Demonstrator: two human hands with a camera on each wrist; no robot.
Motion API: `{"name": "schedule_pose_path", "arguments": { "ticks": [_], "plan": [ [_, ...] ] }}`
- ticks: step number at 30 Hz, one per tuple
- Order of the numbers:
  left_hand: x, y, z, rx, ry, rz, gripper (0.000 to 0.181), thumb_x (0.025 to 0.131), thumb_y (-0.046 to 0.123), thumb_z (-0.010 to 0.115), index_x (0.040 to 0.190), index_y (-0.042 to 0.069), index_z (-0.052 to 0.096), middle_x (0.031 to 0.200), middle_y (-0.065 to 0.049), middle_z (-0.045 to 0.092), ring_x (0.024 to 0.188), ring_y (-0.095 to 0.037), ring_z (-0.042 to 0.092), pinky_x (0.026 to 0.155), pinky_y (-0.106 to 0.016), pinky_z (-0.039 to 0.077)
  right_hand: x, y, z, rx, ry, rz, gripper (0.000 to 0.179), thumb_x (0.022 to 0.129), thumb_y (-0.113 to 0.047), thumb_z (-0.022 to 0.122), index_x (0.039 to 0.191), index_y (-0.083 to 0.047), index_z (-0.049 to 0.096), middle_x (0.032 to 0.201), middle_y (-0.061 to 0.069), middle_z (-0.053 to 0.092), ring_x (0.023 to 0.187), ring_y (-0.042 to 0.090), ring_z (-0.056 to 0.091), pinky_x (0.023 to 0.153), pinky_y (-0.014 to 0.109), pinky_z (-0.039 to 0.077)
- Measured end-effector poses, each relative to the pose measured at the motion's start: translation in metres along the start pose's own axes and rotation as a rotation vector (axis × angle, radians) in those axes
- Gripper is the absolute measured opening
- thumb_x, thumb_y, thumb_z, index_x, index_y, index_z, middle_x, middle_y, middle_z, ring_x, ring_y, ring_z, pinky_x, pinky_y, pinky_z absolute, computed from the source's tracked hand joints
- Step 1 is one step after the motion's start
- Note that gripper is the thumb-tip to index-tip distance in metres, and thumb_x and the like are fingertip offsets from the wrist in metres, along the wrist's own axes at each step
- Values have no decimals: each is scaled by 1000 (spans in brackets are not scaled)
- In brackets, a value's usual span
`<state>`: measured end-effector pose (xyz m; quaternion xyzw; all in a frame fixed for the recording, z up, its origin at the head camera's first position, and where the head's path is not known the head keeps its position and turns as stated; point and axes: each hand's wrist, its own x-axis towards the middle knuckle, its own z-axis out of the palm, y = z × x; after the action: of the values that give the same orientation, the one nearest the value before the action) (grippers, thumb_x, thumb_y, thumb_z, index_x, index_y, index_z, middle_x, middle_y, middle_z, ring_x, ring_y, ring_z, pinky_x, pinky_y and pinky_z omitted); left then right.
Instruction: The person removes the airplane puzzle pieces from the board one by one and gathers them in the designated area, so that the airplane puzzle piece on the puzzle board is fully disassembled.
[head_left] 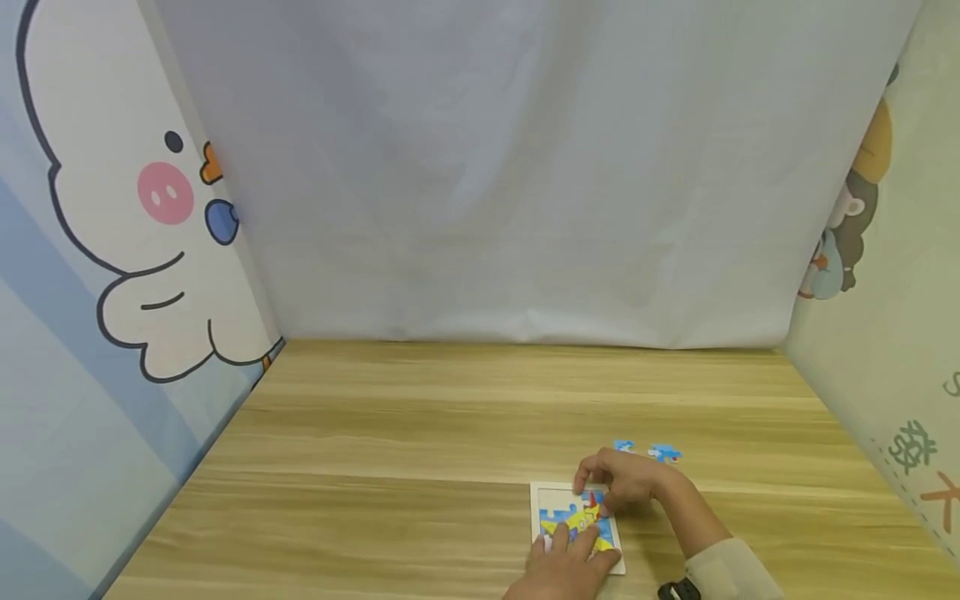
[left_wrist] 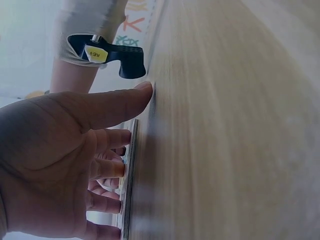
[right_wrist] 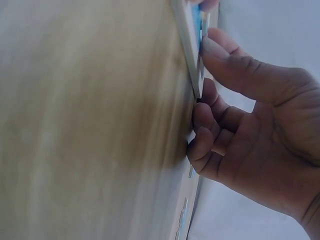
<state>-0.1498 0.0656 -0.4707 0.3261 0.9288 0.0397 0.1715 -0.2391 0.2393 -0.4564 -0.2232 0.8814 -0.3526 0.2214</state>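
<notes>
A square jigsaw puzzle in a white frame (head_left: 535,507) lies on the table, partly filled with blue, yellow and red pieces; its upper-left part shows bare backing. My left hand (head_left: 564,568) rests on its lower part, fingers spread over the yellow picture. In the left wrist view, that hand's fingertips (left_wrist: 116,169) reach the board's edge. At the upper-right corner, my right hand (head_left: 628,479) bends over the board. Its thumb and index finger pinch a blue-and-red puzzle piece (head_left: 592,500). Seen from the right wrist, the thumb (right_wrist: 215,50) lies over the board and the other fingers curl beside it.
Two loose blue puzzle pieces, one (head_left: 624,446) partly behind my right hand and another (head_left: 664,452) farther right, lie beyond the board. The wooden table (head_left: 360,433) ends at a grey backdrop (head_left: 525,208). Printed panels flank it. A black wrist device (head_left: 678,590) sits at my right sleeve.
</notes>
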Motion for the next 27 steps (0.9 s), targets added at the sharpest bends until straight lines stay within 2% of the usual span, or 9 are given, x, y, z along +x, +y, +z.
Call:
{"name": "schedule_pose_path", "arguments": {
  "ticks": [3,8,14,20,24,27],
  "plan": [
    [-1,0,-1,-12,-6,-2,67,73,69,56,133,42,46,143,12,32,128,-29,33,94,-55,36,1,-1,0,-18,-14,-15,39,64,12,71,88,-17,64,96,7,54,85,25,47,68,39,41],
    [-2,0,-1,-3,-8,3,67,74,70,55,134,43,45,143,12,31,129,-28,33,94,-55,36,4,-4,-1,-65,-29,1,38,64,11,72,87,-17,61,92,5,53,84,24,48,69,41,42],
    [-1,-1,0,-30,-25,6,66,74,69,56,134,42,45,144,11,31,129,-29,32,94,-56,35,5,-7,-2,-17,-40,16,38,63,11,73,87,-15,57,78,6,50,70,20,43,59,33,37],
    [-1,-1,-1,-19,-19,-7,68,73,68,59,134,44,44,144,13,30,130,-28,31,95,-55,35,6,-5,-4,5,-43,-8,36,66,9,73,88,-13,55,72,4,46,61,16,40,52,26,33],
    [0,-1,0,-9,-20,-5,70,71,68,60,134,44,43,145,13,29,130,-28,31,94,-55,35,7,-4,-6,5,-46,-22,34,68,9,72,88,-11,54,73,3,49,63,15,42,52,25,35],
    [0,-2,0,-34,-32,-11,70,71,68,60,134,44,43,145,13,29,131,-28,30,95,-56,34,7,-3,-7,10,-47,-42,32,67,9,72,86,-10,53,75,4,53,66,17,47,55,26,38]
  ]
}}
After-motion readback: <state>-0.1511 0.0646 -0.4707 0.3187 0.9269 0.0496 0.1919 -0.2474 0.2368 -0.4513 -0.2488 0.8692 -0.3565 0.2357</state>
